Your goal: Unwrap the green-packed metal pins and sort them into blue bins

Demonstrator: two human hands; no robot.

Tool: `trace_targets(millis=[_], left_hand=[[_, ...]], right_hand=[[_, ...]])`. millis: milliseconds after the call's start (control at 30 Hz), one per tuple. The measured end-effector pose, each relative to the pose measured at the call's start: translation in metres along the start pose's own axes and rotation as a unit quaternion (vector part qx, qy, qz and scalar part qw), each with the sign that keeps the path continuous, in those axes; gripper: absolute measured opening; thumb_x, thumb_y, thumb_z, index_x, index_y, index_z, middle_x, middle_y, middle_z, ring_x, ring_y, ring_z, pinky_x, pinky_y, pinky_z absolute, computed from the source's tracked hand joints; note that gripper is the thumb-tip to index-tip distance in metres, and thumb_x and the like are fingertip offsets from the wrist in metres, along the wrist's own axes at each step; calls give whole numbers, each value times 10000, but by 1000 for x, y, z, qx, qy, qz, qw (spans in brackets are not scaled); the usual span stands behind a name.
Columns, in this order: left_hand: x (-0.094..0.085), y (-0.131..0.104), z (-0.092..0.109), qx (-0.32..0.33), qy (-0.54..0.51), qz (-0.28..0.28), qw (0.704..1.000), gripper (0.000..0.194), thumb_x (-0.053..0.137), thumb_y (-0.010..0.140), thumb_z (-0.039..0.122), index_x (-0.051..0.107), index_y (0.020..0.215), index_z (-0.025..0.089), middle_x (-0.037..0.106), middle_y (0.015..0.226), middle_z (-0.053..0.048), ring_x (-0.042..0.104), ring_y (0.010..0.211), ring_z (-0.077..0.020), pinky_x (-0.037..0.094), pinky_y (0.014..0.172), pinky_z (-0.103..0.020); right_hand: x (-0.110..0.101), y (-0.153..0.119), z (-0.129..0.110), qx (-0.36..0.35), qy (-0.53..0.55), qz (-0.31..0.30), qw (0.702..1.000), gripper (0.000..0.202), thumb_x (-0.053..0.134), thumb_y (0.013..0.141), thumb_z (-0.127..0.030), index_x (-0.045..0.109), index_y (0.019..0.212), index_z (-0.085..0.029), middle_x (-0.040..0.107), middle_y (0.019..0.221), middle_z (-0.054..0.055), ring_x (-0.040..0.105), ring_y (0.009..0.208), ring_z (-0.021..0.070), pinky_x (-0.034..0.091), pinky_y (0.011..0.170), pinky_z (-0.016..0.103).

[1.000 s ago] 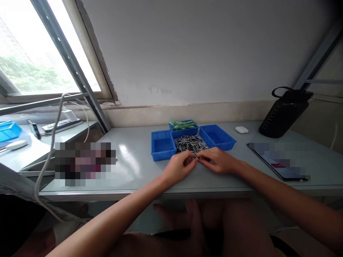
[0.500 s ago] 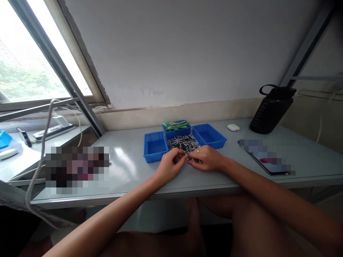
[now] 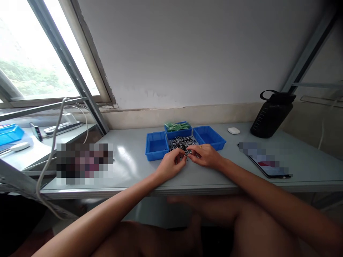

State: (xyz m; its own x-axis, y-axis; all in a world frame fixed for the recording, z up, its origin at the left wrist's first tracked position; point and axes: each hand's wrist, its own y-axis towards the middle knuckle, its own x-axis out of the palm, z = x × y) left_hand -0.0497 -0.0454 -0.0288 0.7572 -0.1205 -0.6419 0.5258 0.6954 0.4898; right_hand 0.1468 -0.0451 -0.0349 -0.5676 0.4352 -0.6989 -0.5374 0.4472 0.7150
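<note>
A pile of small black and silver metal pieces lies on the grey desk between blue trays. My left hand is at the pile's front edge, thumb and fingers pinched on something too small to make out. Close beside it on the right, my right hand, with a ring, is also closed, its fingertips on something I cannot make out. The left blue tray and the right blue tray look empty. Behind the pile, a third tray holds green packets in clear plastic.
At the right are a black bottle, a white case and a tablet-like device with a blurred screen. A blurred item lies at the left. A white cable hangs by the desk's left end, near a power strip.
The view has shifted slightly, so the desk items appear a little to the right on the left side. My hands remain close together at the pile, their fingertips slightly rearranged.
</note>
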Motion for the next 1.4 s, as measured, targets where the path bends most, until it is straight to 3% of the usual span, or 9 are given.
trace_targets(millis=[233,733,967,1400], left_hand=[[-1,0,2,-7,8,17,1000,131,488,837,273,555,863,163,561,683,14,461,577,-93,375,548,-204],[3,3,4,16,16,42,999,135,501,837,283,559,846,162,526,617,27,463,556,-92,376,540,-202],[2,2,2,19,14,36,999,144,480,847,282,555,844,159,529,626,26,453,549,-86,372,533,-201],[0,1,7,1,7,21,1000,134,482,834,268,567,837,164,550,654,9,483,566,-95,391,524,-200]], right_hand=[[-1,2,3,-25,-25,-34,999,174,427,904,-262,575,902,-170,645,684,30,595,619,148,383,590,254],[-11,1,3,-1,-41,-118,992,230,390,919,-267,586,846,-172,644,681,27,578,602,138,322,568,243],[-14,1,0,2,-31,-100,995,244,377,928,-271,586,851,-173,646,690,27,576,602,135,319,555,242],[-20,1,-9,27,1,-132,991,222,389,922,-261,594,886,-183,654,709,27,586,596,136,348,564,243]])
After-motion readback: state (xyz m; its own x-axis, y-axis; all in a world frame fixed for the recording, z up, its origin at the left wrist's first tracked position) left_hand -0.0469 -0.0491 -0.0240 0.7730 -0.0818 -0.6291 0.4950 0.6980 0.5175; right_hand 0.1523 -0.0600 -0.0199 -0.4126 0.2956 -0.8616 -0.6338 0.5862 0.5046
